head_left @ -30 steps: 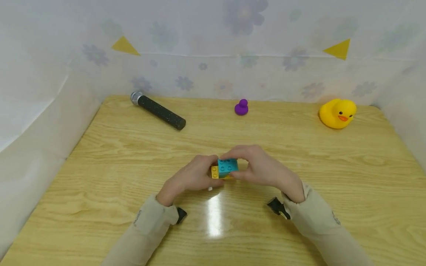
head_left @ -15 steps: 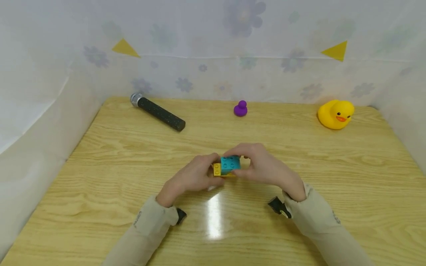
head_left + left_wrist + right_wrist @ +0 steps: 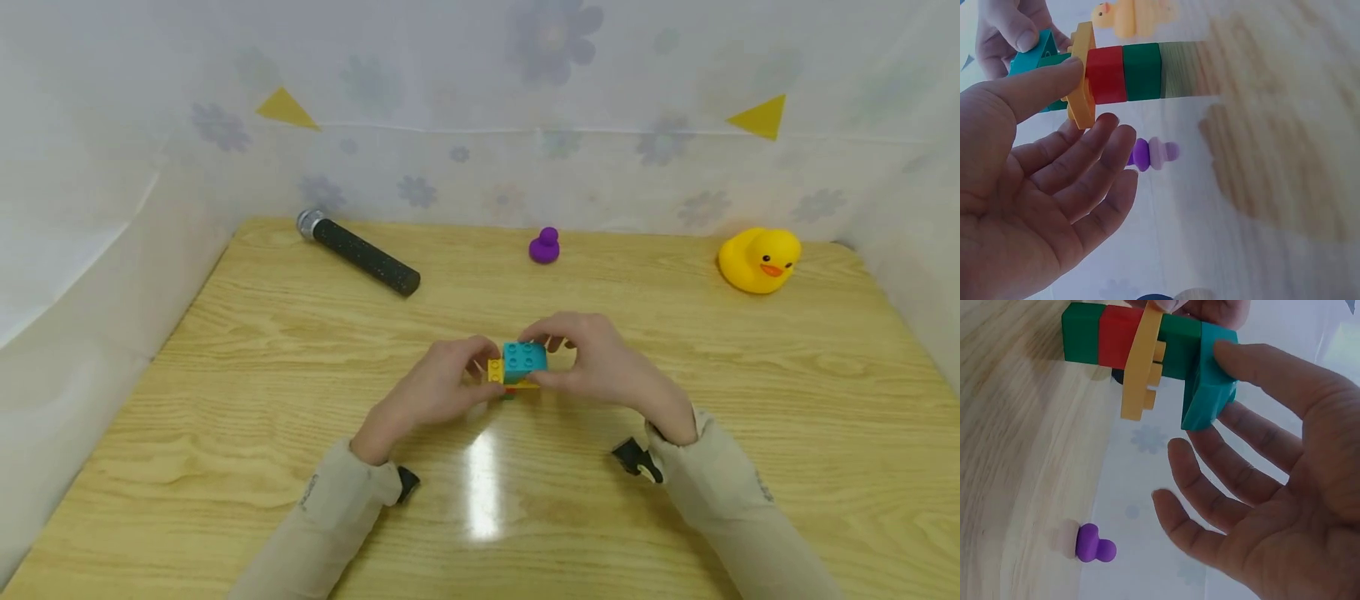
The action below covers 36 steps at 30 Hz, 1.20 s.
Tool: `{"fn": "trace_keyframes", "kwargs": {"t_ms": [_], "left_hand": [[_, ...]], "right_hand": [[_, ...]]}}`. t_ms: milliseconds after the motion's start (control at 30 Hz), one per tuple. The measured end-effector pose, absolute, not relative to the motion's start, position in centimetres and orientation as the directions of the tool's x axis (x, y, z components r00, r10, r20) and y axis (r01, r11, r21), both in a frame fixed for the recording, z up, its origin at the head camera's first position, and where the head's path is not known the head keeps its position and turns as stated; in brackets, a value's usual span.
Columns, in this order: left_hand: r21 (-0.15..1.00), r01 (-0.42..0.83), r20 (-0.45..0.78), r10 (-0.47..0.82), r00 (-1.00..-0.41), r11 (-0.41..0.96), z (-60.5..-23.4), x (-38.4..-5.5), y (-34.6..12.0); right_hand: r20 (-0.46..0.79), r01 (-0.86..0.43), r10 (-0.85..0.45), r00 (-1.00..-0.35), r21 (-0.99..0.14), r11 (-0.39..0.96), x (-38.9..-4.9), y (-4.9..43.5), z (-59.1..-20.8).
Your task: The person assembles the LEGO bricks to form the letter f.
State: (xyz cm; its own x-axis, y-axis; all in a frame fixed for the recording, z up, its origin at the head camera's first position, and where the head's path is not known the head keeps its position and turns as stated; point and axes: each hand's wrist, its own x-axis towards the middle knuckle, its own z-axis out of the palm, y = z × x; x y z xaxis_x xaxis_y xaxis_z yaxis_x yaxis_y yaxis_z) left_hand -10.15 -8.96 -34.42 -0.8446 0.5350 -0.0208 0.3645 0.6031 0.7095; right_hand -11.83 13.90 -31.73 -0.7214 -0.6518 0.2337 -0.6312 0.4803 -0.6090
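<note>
A stack of toy building blocks stands on the table between both hands. From the bottom it runs green block, red block, long yellow plate, green block and teal sloped block. My left hand pinches the left end of the yellow plate, thumb on its near side, the other fingers spread loosely behind. With thumb and index finger my right hand holds the teal block at the top; its remaining fingers are lightly bent and away from the stack.
Along the back of the wooden table lie a black microphone, a small purple duck-shaped toy and a yellow rubber duck. White flowered cloth hangs behind and at the sides.
The stack and both hands have shifted slightly right and farther from the body. The left fingers have spread apart somewhat, and the red and green lower blocks now show beneath the yellow plate.
</note>
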Motion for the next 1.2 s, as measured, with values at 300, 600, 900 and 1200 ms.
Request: {"fn": "trace_keyframes", "kwargs": {"t_ms": [300,600,900,1200], "left_hand": [[0.700,0.281,-0.042,0.432,-0.901,0.656,-34.4,-10.2,-9.0],[0.707,0.270,-0.040,0.418,-0.907,0.654,-34.6,-10.3,-9.0],[0.737,0.291,-0.020,0.450,-0.893,0.610,-34.8,-10.4,-8.8],[0.742,0.324,0.011,0.473,-0.881,0.587,-34.7,-10.3,-8.9]], "right_hand": [[0.155,-0.557,-0.599,-0.786,-0.599,0.575,-12.6,14.8,-32.0],[0.029,-0.470,-0.595,-0.803,-0.645,0.603,-13.0,14.5,-33.1],[-0.003,-0.421,-0.577,-0.817,-0.681,0.599,-13.0,14.2,-33.5],[0.048,-0.396,-0.525,-0.849,-0.717,0.574,-13.0,14.2,-33.6]]}}
